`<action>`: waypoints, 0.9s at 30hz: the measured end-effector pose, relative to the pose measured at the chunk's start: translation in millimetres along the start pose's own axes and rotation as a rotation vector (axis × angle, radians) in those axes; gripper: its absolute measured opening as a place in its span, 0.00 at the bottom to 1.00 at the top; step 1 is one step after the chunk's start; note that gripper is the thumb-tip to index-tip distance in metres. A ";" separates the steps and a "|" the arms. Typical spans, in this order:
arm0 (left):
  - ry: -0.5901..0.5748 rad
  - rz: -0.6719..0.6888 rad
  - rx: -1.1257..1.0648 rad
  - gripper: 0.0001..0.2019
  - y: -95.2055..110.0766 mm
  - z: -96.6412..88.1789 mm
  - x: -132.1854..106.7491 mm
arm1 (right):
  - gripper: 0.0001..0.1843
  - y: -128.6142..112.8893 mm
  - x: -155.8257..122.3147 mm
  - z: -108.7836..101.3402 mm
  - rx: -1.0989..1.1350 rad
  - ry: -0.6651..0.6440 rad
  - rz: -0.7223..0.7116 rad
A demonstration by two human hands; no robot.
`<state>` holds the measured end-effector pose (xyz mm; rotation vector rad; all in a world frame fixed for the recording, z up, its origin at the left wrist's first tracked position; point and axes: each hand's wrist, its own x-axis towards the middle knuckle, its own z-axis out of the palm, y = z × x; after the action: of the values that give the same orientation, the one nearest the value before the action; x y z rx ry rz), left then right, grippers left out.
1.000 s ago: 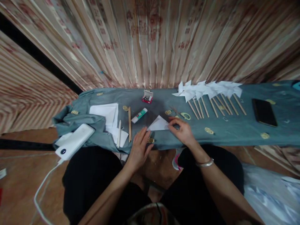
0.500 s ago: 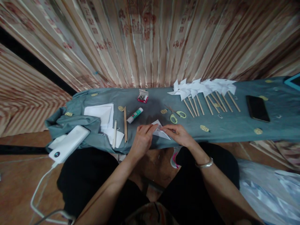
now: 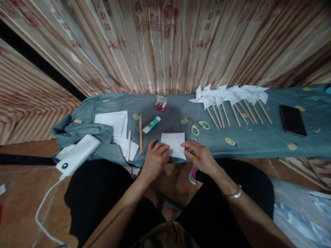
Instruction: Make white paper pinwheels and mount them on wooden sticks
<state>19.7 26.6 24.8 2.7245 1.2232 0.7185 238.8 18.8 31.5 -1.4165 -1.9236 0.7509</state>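
A square sheet of white paper [image 3: 173, 140] lies opened out near the front edge of the cloth-covered bench. My left hand [image 3: 156, 157] grips its lower left side, fingers curled and thumb hidden. At the right edge, my right hand [image 3: 203, 156] pinches the same paper between thumb and fingers. Green-handled scissors [image 3: 198, 127] lie just beyond my right hand. A glue stick [image 3: 151, 124] and a red box of small metal pins [image 3: 160, 104] sit behind the paper. Left of my left hand are thin wooden sticks [image 3: 140, 134] and a white pen [image 3: 128, 145].
Several white paper pinwheels [image 3: 227, 94] on sticks lie in a row at back right. A dark phone [image 3: 292, 120] rests farther right. Stacked white paper [image 3: 113, 123] and a white power bank [image 3: 79, 154] with a cable are at left. A curtain [image 3: 155, 48] hangs behind the bench.
The paper, folded into a triangle before, now lies open as a square. My hands have moved apart to its two sides. The view has shifted slightly.
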 end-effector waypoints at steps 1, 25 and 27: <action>0.004 0.003 -0.011 0.08 0.4 1.5 -1.2 | 0.15 -1.0 -1.0 -2.4 -0.057 0.013 -0.055; 0.024 -0.146 -0.275 0.11 3.2 -4.9 -8.6 | 0.10 13.1 17.0 -11.3 0.233 -0.182 -0.024; 0.045 -0.116 -0.212 0.12 -1.8 -2.2 -3.5 | 0.11 12.4 15.1 -10.8 0.164 -0.142 -0.073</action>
<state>15.5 25.1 25.0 2.4591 1.2255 0.8467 251.1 37.5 31.4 -1.2165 -1.9590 0.9733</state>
